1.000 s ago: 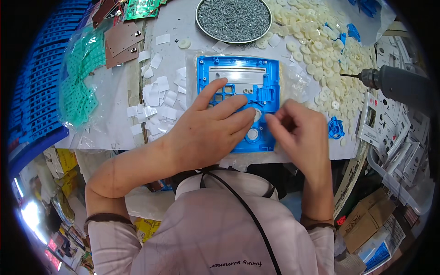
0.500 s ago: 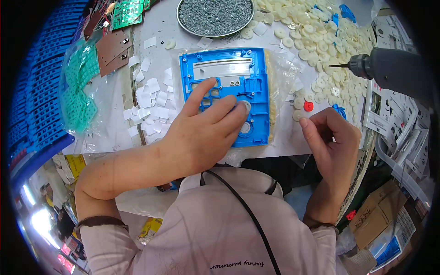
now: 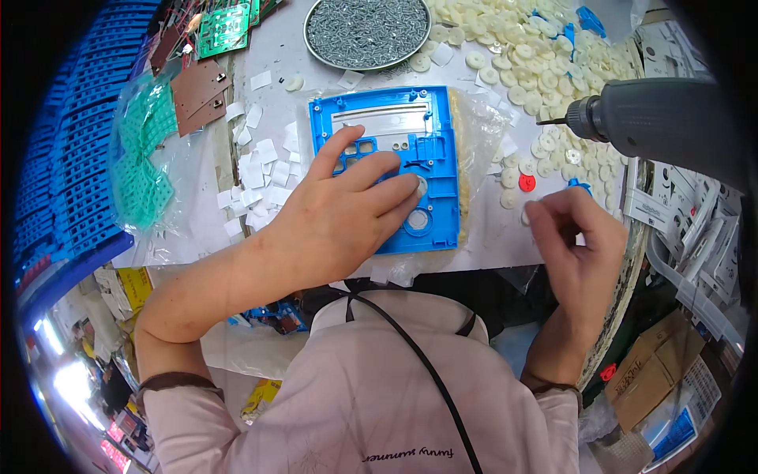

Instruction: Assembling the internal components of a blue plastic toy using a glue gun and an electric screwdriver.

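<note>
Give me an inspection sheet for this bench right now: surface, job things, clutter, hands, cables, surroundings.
Surface: white table, crowded.
Job things: blue panel lying flat on a clear bag; white discs heaped to its right.
Clutter: tray of screws, white paper squares, green pads in bag, circuit boards, red disc.
Hands: left hand pressing on the panel; right hand at the discs, fingers pinched, contents unclear.
Cables: dark cord over the shirt.
Surroundings: electric screwdriver hanging right; blue parts stacked left; cardboard boxes lower right.
</note>
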Motion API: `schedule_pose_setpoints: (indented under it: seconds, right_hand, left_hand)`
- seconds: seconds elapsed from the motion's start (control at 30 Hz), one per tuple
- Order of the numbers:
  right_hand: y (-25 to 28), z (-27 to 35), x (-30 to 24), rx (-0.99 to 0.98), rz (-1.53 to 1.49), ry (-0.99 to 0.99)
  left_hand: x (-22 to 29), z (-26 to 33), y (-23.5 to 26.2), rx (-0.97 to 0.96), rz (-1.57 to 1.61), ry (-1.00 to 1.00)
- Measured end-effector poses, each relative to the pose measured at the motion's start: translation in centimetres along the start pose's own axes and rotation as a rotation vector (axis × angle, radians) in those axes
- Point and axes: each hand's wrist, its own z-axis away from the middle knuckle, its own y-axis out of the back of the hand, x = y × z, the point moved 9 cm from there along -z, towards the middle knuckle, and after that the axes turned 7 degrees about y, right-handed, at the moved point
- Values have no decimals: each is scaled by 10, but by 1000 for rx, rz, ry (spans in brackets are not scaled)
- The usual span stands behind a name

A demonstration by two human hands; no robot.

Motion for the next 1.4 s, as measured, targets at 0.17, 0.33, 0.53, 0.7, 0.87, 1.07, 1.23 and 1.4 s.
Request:
schedule_pose_setpoints:
  seconds: [0.17, 0.33, 0.53, 0.7, 0.87, 1.07, 1.23, 1.4]
  right_hand:
    - [40, 0, 16, 208, -153, 27]
    - [79, -79, -16, 373, -786, 510]
    - [43, -136, -67, -283, -895, 716]
    - [15, -133, -54, -149, -929, 571]
    - [7, -127, -68, -21, -785, 659]
    - [3, -121, -75, 31, -905, 527]
    - [-12, -99, -75, -62, -1188, 591]
    - [-17, -58, -104, -219, -1228, 642]
  left_hand:
    - [-50, 13, 38, 330, 233, 217]
    - [-142, -34, 71, 540, 43, 321]
    - [-181, -102, 25, 295, -98, 301]
    - [-180, -93, 36, 455, -196, 337]
    - [-181, -90, 47, 480, -145, 375]
    - [-180, -80, 48, 577, -28, 386]
    - [-85, -39, 46, 436, 413, 283]
    - [-23, 1, 25, 484, 464, 229]
